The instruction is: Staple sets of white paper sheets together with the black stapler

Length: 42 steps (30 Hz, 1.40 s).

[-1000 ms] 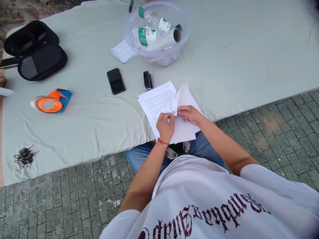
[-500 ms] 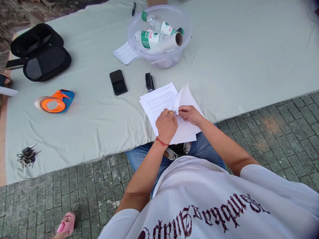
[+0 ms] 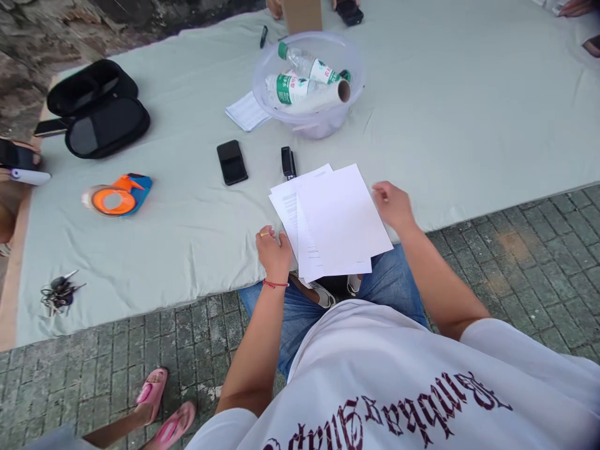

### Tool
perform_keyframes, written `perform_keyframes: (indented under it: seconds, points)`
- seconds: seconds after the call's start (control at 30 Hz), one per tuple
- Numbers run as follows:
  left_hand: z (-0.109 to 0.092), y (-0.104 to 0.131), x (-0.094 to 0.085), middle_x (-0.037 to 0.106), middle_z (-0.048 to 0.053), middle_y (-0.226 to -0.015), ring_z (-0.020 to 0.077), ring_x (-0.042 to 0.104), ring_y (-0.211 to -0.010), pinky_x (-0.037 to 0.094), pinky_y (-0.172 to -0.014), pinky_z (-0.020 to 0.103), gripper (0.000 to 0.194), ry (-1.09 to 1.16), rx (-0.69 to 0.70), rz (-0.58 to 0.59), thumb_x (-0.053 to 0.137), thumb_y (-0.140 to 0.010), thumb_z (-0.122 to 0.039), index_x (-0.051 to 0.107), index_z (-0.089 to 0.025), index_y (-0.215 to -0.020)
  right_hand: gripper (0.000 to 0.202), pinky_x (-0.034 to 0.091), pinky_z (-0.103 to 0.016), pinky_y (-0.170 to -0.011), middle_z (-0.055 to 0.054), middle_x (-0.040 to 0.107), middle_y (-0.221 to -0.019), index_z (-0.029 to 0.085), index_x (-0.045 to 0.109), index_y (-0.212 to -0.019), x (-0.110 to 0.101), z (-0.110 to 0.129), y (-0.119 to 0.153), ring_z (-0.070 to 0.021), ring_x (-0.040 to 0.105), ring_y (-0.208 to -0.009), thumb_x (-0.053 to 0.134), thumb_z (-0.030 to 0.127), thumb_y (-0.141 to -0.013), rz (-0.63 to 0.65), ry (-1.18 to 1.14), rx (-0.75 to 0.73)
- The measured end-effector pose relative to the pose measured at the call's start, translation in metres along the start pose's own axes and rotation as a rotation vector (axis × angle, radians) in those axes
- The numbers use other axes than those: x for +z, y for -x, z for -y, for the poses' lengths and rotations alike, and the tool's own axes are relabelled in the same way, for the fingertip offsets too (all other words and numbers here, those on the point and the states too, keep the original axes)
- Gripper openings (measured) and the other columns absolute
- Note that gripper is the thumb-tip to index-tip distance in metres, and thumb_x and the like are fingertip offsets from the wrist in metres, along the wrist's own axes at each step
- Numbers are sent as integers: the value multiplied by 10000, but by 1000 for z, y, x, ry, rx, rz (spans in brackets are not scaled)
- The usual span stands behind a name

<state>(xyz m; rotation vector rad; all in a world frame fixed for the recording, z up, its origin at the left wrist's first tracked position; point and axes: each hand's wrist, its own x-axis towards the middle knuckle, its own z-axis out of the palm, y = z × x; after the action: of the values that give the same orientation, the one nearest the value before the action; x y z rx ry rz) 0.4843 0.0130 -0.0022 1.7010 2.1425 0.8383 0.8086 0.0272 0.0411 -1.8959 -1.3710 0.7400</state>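
Several sheets of white paper (image 3: 344, 215) lie fanned and overlapping at the table's front edge, a blank sheet uppermost. Printed text shows on the sheets at the left. My left hand (image 3: 274, 253), with a ring and a red string bracelet, is beside their lower left edge, fingers loosely curled and apart, holding nothing. Just off the upper right edge of the papers is my right hand (image 3: 392, 203), its fingers bent and nothing visible in it. A black stapler (image 3: 288, 162) stands behind the papers, touching or nearly touching them.
A phone (image 3: 232, 162), an orange and blue tape dispenser (image 3: 120, 195), keys (image 3: 60, 294) and an open black case (image 3: 107, 125) are on the left. Behind is a basin (image 3: 323, 128) with bottles and a roll. Other people's hands show at the far edge; pink sandals at lower left.
Both hands have let go of the papers and moved apart, left hand leftward and right hand rightward. The lifted sheet now lies flat. The view has shifted slightly, showing more people's hands.
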Motion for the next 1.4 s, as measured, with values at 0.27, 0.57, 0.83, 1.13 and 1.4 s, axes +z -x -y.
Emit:
perform_keyframes:
  seconds: [0.27,0.57,0.83,1.13,1.4]
  points:
    - [-22,2,30,655,195,-1091,344,616,-1097,478,-962,529,377,77,75,83,568,-868,-286,569,-138,-1215,324,500,-354,-716,-113,727,-790,219,647,-798,-41,-67,83,-265,701,-799,542,505,-906,434,247,318]
    - [-27,3,28,662,190,-1212,278,671,-1084,541,-930,435,441,315,-153,213,603,-858,-254,529,-145,-1280,200,523,-342,-531,-49,669,-723,256,621,-782,11,-67,120,-222,638,-627,730,410,-717,266,-465,529]
    - [-36,-9,18,627,180,-1304,231,646,-1161,516,-967,353,473,629,-464,241,671,-851,-260,508,-151,-1282,152,491,-277,-528,17,594,-637,228,580,-802,13,-42,98,-152,570,-544,640,368,-795,359,-302,374]
    - [-59,-36,30,749,142,-937,309,703,-964,542,-909,439,490,825,-524,393,954,-476,-255,681,-116,-859,123,466,-280,-649,-31,663,-694,207,608,-809,14,-38,79,-201,652,-713,621,321,-855,409,152,171]
    - [-81,-29,-5,769,128,-1057,292,707,-1012,545,-951,454,523,1141,-213,446,919,-565,-382,753,-122,-987,800,477,-442,-1037,-156,611,-1359,206,478,-1409,-15,-34,19,-284,581,-1268,794,476,-726,209,-139,43]
